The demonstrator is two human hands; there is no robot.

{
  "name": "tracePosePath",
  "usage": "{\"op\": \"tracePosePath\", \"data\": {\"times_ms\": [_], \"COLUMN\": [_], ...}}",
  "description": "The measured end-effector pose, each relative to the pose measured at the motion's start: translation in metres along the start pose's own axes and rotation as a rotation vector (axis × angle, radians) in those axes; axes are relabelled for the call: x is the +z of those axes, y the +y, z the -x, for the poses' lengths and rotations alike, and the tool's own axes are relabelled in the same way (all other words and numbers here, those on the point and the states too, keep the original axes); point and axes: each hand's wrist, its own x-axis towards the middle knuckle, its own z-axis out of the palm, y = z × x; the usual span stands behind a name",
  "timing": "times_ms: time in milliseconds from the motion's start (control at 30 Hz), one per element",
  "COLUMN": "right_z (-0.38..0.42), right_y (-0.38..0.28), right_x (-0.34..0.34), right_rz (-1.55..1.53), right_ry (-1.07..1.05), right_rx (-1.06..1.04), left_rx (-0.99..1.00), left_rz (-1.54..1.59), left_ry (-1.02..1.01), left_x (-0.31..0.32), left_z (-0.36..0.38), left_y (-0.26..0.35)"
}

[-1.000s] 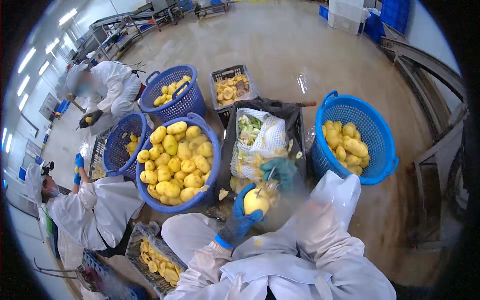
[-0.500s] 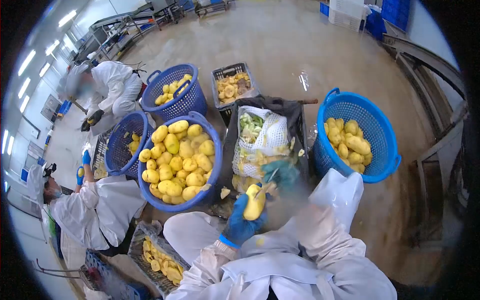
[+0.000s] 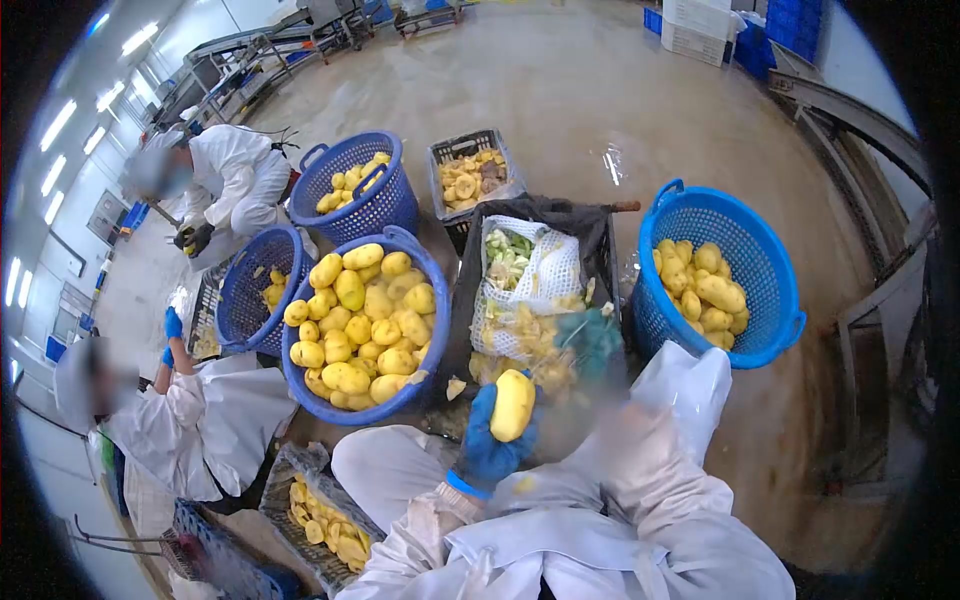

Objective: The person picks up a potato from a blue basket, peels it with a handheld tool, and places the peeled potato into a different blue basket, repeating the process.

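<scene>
My left hand [image 3: 492, 436], in a blue glove, is wrapped round a peeled yellow potato [image 3: 513, 406] held upright above my lap. To its right, my right hand [image 3: 590, 342], in a green glove, is smeared by motion; what it holds, if anything, cannot be made out. Beneath that hand is a dark-lined crate [image 3: 463, 300] with white netting [image 3: 545, 268], green scraps and yellow peelings. A blue-purple basket [image 3: 437, 345] full of yellow potatoes stands to the left of the crate. Another blue basket [image 3: 765, 255] on the right holds more potatoes.
Two people in white, one nearer [image 3: 215, 420] and one farther [image 3: 245, 175], sit at the left. Two more purple baskets [image 3: 385, 210] [image 3: 245, 300] stand behind the full one. A crate of pieces [image 3: 515, 190] is at the back, another [image 3: 280, 500] at the lower left.
The potato in my left hand has turned more upright and shifted slightly. My right hand has moved a little right and up, away from the potato.
</scene>
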Motion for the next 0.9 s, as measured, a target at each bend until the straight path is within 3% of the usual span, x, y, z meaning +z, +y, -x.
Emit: {"op": "tracePosePath", "data": {"times_ms": [33, 100, 167, 200, 267, 333, 367, 433, 533, 633, 667, 767, 800, 900], "right_z": [0.007, 0.001, -0.008, -0.018, -0.014, 0.001, 0.01, -0.015, -0.027, -0.006, -0.009, -0.011, -0.007, -0.005], "right_y": [-0.015, 0.019, 0.034, 0.026, 0.012, 0.029, 0.011, 0.048, 0.028, -0.006, 0.015, 0.016, 0.002, -0.003], "right_x": [0.011, 0.003, -0.007, -0.028, -0.014, 0.002, 0.017, -0.013, -0.033, 0.02, 0.012, 0.008, 0.014, 0.014], "right_rz": [0.071, 0.106, -0.168, 0.017, 0.047, -0.221, -0.034, -0.053, -0.342, -0.143, -0.244, -0.015, -0.065, -0.165], "right_ry": [-0.011, -0.169, 0.025, 0.069, 0.027, -0.128, -0.074, 0.002, 0.187, 0.082, 0.084, -0.112, -0.105, -0.212], "right_rx": [0.039, -0.046, 0.096, 0.011, -0.022, 0.087, 0.246, 0.12, 0.253, 0.245, 0.251, 0.005, 0.201, 0.219], "left_rx": [0.026, 0.063, 0.103, 0.136, 0.065, -0.039, -0.107, -0.146, -0.144, -0.155, -0.16, -0.06, -0.037, -0.047], "left_rz": [-0.041, -0.121, -0.324, -0.484, -0.293, -0.034, 0.125, 0.028, -0.08, -0.102, -0.107, -0.391, -0.592, -0.972], "left_ry": [0.019, 0.075, 0.09, 0.063, 0.053, 0.102, 0.147, 0.059, -0.038, 0.033, 0.078, 0.092, -0.037, -0.057], "left_x": [-0.01, -0.039, -0.044, -0.029, -0.02, -0.017, -0.017, -0.02, -0.024, -0.034, -0.036, -0.015, -0.023, -0.041], "left_z": [-0.002, -0.015, -0.013, -0.004, -0.006, -0.011, -0.013, -0.01, -0.009, -0.007, -0.005, 0.003, 0.004, 0.004], "left_y": [-0.004, -0.008, -0.007, -0.007, -0.005, -0.006, -0.006, -0.002, 0.008, 0.003, 0.003, 0.0, 0.003, 0.009]}}
